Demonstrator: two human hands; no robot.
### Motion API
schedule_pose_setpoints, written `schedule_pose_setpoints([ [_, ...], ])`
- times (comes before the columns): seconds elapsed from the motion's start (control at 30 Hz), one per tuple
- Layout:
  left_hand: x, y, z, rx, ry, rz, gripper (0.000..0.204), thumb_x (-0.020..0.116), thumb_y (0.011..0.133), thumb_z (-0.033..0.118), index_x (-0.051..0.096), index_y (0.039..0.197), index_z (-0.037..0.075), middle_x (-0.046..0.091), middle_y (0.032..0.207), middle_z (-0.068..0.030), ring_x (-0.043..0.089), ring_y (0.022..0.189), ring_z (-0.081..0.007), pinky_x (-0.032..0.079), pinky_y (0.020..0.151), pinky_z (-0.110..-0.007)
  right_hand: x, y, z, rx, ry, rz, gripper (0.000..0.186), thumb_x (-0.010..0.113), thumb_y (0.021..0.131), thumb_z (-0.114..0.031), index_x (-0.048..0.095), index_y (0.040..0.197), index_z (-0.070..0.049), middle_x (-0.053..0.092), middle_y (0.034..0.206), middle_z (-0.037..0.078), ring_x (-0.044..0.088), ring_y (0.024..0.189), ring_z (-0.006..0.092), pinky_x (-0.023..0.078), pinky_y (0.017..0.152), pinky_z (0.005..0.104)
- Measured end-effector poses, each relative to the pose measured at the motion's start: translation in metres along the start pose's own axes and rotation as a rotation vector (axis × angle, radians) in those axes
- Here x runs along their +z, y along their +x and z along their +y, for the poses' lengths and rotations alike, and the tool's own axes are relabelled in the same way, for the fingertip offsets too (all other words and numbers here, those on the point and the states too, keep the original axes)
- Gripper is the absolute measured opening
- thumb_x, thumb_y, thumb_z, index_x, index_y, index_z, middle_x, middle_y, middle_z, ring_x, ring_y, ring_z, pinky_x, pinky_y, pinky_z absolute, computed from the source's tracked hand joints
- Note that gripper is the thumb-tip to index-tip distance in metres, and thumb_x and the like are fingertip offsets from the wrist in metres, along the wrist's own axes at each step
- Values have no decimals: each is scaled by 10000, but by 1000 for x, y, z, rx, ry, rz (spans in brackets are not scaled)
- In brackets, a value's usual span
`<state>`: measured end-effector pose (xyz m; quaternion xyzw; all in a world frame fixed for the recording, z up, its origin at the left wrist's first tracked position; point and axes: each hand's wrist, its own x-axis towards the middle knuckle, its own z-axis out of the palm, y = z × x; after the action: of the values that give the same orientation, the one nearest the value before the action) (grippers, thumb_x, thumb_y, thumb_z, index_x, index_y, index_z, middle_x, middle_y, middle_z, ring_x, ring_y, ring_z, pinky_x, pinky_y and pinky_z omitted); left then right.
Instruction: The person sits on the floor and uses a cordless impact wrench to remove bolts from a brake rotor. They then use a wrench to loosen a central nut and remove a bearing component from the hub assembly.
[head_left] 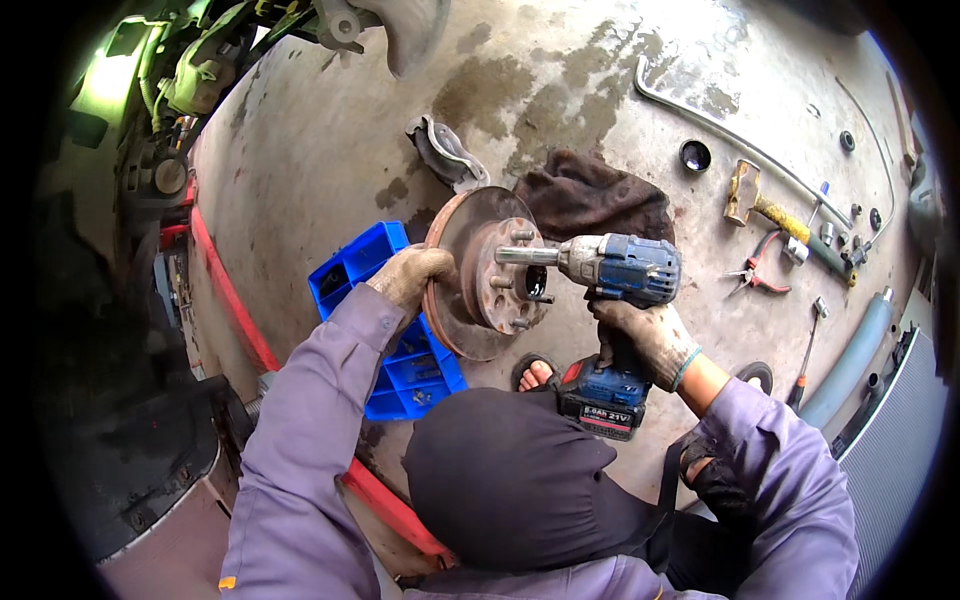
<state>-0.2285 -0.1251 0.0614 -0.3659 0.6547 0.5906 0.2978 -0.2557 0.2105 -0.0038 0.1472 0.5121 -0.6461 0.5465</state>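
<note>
My gloved left hand (415, 275) grips the left rim of a rusty brake disc (455, 300), which stands on edge with its hub (495, 290) facing right. Several wheel studs stick out of the hub around a dark centre bore. In my gloved right hand (650, 340) is a blue cordless impact wrench (630, 268), held by its grip with the battery pack at the bottom. Its long silver socket (525, 256) points left and reaches the hub's face among the studs. Whether a stud sits inside the socket, I cannot tell.
Behind the disc lie a dark rag (600, 200) and a bent metal piece (448, 155). A blue compartment tray (415, 375) stands at left, near a red bar (235, 285). Rightward are a hammer (780, 212), pliers (765, 270), a long bent bar (730, 135) and a grey cylinder (850, 360).
</note>
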Motion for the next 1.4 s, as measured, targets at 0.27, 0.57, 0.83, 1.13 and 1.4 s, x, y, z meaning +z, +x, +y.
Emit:
schedule_pose_setpoints([
  [0.27,10,8,5,-19,-49,19,269,579,812,154,699,887,-76,714,879,-148,671,786,-209,551,752,-323,-25,8,0,-864,-1326,75,308,787,843,-232,718,1106,-88,697,1156,110,654,1110,296,511,993,426],
  [0.57,6,3,2,31,-25,-28,269,589,828,172,701,879,-68,715,877,-150,683,799,-212,556,766,-331,-9,5,26,-221,-428,-115,250,749,897,-138,711,1132,-60,691,1003,23,654,897,123,563,812,330],
  [0.83,3,4,5,45,31,-41,256,609,820,154,698,904,-71,703,856,-145,677,783,-214,560,740,-338,-21,18,37,-370,-565,-111,173,740,859,-184,720,992,-74,687,894,51,638,791,174,540,732,368],
  [1.13,-11,24,-1,40,88,-60,276,621,822,159,702,912,-89,709,865,-145,683,784,-216,565,753,-344,-24,25,40,-575,-749,24,298,790,829,-206,708,1079,-66,715,941,73,653,826,175,558,771,359],
  [1.4,-12,25,-4,44,118,-46,279,632,809,200,722,897,-49,718,862,-120,682,819,-197,551,762,-335,-17,19,35,-278,-457,-12,267,780,837,-203,711,1054,-62,705,913,57,639,813,156,550,758,356],
])
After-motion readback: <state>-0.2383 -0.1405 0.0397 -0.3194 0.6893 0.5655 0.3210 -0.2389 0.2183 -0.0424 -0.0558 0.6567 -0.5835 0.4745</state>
